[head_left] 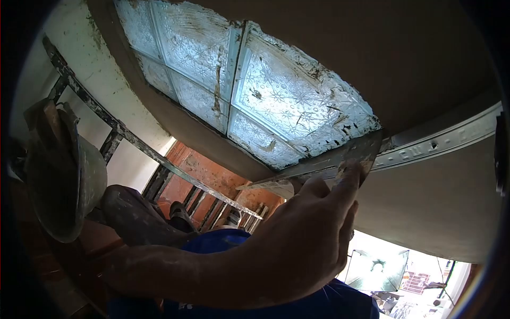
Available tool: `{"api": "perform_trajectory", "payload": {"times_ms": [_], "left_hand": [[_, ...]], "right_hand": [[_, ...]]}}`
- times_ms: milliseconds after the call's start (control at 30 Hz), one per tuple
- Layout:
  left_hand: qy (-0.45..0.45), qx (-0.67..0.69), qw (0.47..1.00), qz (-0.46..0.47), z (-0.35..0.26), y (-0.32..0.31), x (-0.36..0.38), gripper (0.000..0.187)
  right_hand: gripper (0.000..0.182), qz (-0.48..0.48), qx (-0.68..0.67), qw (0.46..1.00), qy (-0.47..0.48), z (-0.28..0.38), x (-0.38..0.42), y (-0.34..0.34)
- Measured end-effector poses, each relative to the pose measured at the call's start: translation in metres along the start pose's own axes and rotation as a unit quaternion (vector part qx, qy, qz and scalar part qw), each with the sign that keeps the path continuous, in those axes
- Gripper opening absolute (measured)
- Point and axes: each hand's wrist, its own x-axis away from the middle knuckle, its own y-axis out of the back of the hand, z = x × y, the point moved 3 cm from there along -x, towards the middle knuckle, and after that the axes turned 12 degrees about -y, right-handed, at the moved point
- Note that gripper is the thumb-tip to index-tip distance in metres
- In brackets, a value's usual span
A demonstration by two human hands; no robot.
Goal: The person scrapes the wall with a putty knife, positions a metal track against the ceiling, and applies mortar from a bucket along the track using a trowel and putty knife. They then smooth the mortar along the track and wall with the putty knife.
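My left hand (313, 228) reaches in from the left. Its fingers are closed on a flat, smeared metal blade (369, 151), and the index finger lies along its face. The blade runs along the lower edge of a glass-block panel (287, 98) marked with brown plaster smears. Smooth brown plaster (425, 58) surrounds the panel. Beside the blade, a pale slotted metal strip (425, 151) curves away to the right. Fingers cover the grip end of the blade. My right hand is outside the picture.
On the left hangs a rounded, bowl-like container (93, 165), its inside dark. A plaster-splashed metal frame (90, 98) slants past it. Far below is an orange-red floor (199, 165). A bright opening (419, 276) shows at the lower right.
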Motion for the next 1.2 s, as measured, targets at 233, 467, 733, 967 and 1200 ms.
{"api": "perform_trajectory", "payload": {"times_ms": [233,467,733,967,1200], "left_hand": [[0.074,-0.051,0.996,-0.001,0.047,0.005,0.017,0.053],[0.155,-0.115,0.981,0.013,0.115,0.001,0.043,0.052],[0.207,-0.080,0.975,0.027,0.138,0.017,0.100,0.050],[0.154,-0.019,0.987,-0.037,0.121,0.026,0.093,0.048],[0.067,-0.096,0.983,-0.141,0.161,0.026,0.107,0.053]], "right_hand": [[0.011,-0.007,0.004,1.000,-0.014,0.000,0.002,0.002],[0.011,-0.037,0.036,0.997,-0.053,-0.011,0.008,-0.004],[0.014,-0.024,0.033,0.998,-0.053,-0.004,0.003,-0.005],[0.012,-0.030,0.045,0.997,-0.055,-0.005,0.004,-0.005],[0.011,-0.019,0.083,0.994,-0.065,0.006,0.003,-0.004]]}}
